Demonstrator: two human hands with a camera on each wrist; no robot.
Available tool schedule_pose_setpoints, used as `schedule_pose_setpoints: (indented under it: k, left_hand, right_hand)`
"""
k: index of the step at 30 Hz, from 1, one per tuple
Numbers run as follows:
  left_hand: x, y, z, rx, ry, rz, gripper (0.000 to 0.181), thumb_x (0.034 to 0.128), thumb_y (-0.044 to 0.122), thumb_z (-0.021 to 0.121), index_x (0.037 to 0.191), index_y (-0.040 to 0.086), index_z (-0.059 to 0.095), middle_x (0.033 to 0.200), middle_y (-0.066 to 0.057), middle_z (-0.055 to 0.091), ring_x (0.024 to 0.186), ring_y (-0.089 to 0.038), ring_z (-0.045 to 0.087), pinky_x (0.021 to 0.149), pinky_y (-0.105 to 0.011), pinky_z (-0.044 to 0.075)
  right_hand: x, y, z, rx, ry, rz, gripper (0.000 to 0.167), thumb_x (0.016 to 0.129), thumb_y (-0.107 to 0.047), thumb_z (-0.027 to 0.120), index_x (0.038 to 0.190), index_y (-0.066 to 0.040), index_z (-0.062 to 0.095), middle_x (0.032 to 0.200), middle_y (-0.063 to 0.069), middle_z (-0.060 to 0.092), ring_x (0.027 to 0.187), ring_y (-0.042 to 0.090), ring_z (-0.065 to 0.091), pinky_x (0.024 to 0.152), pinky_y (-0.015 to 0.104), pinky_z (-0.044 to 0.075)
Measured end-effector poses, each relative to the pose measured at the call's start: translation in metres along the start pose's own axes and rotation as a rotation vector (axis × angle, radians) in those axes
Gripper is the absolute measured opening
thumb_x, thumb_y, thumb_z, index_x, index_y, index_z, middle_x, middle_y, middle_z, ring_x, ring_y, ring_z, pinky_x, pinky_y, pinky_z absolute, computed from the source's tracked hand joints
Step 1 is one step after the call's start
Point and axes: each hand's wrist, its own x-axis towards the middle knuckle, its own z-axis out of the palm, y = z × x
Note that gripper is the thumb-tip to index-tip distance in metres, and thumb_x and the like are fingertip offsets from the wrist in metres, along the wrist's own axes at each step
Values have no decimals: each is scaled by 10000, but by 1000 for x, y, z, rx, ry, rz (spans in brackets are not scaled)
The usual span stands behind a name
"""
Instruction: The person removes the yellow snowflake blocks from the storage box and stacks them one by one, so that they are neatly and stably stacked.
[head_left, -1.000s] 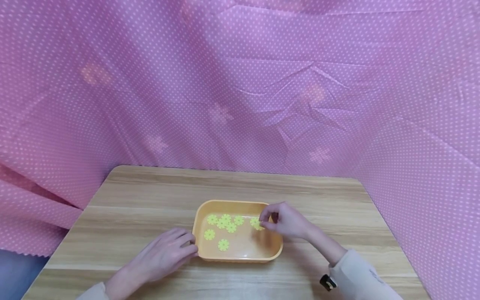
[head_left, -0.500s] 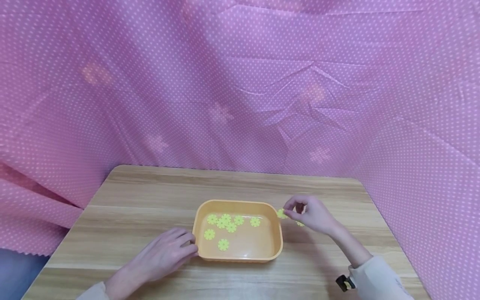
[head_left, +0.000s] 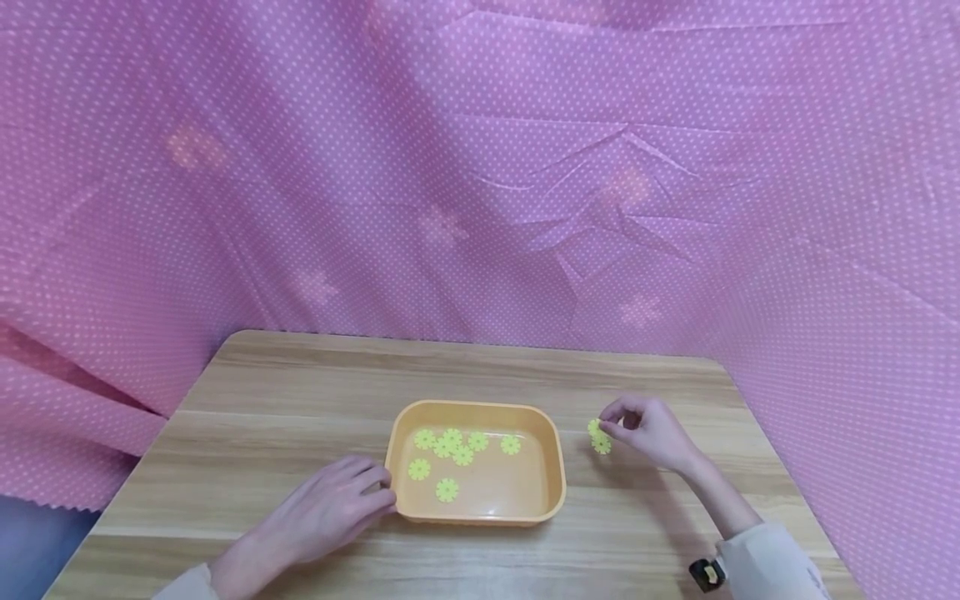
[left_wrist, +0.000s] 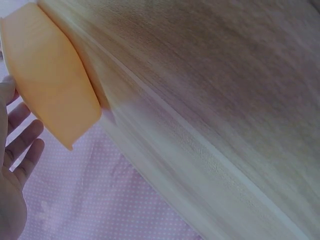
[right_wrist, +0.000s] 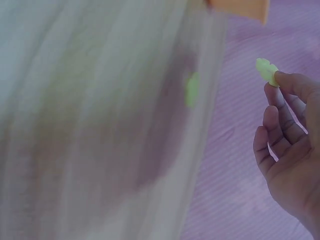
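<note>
An orange tray (head_left: 517,492) stands on the wooden table, with several yellow-green flower pieces (head_left: 447,489) lying in it. At its left end rests my left hand (head_left: 330,508), fingers loosely bent against the wall; the left wrist view shows these fingers (left_wrist: 25,140) beside the tray (left_wrist: 60,80). Right of the tray, my right hand (head_left: 656,433) pinches a flower piece (head_left: 595,427) between thumb and forefinger, just above another piece (head_left: 602,445) on the table. In the right wrist view the pinched piece (right_wrist: 266,71) is held above the table, apart from the lying one (right_wrist: 191,90).
The wooden table (head_left: 300,375) has rounded back corners. Pink dotted cloth (head_left: 480,208) hangs behind it and at both sides. A black object (head_left: 707,574) is by the right sleeve.
My right hand has moved right, out of the tray, carrying a flower piece from there to beside the one on the table. My left hand has stayed at the tray's left end.
</note>
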Motion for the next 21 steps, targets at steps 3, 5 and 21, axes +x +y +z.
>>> schedule_pose_setpoints:
  k: [3,5,21]
  left_hand:
    - [0,0,-1,1,-9,-6,336,1124,339,461,927,224,707,958,84,682,934,-150,658,874,-345,579]
    - [1,0,-1,1,-14,-6,319,1118,337,479,927,224,709,960,84,684,934,-147,659,876,-340,580]
    - [1,-2,-1,-2,-11,-2,180,1037,312,602,929,222,714,964,81,686,928,-142,656,869,-327,575]
  right_hand:
    - [-2,13,2,-2,-1,32,48,891,-93,807,936,-103,794,820,0,750,641,21,551,571,198,471]
    - [-4,21,4,-3,-3,68,48,893,-102,805,938,-94,791,823,8,754,649,21,566,580,195,485]
    - [-5,54,16,41,-82,145,61,917,-126,792,960,-83,783,817,28,745,658,17,579,576,189,500]
